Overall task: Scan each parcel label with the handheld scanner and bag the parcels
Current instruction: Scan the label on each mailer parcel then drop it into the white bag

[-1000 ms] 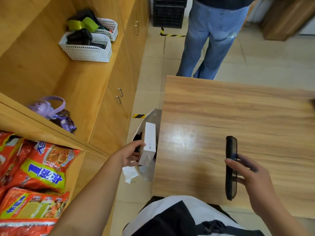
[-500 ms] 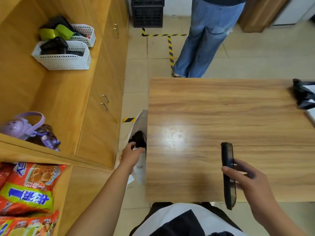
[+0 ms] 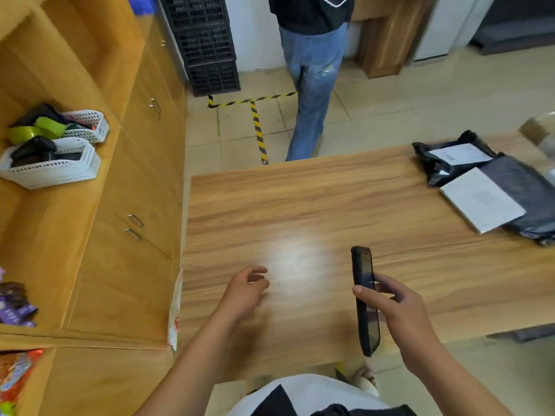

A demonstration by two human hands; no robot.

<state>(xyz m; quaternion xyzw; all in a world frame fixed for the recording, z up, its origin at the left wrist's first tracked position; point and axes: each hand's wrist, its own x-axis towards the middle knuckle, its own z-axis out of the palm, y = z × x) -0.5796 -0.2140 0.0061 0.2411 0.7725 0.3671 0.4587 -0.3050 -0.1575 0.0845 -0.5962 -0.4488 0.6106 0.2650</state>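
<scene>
While the right hand grips the scanner edge-on above the near part of the table, thumb on its near face and fingers curled behind it, the left hand hovers over the table to the scanner's left, fingers loosely curled and holding nothing; it is motion-blurred. Parcels lie at the table's far right, well apart from both hands: a black parcel bearing a white label, and a flat white parcel resting on a grey one. A thin white strip of the bag shows along the table's left edge. Baskets sit on the left shelf. A person stands beyond the table, beside black crates.
</scene>
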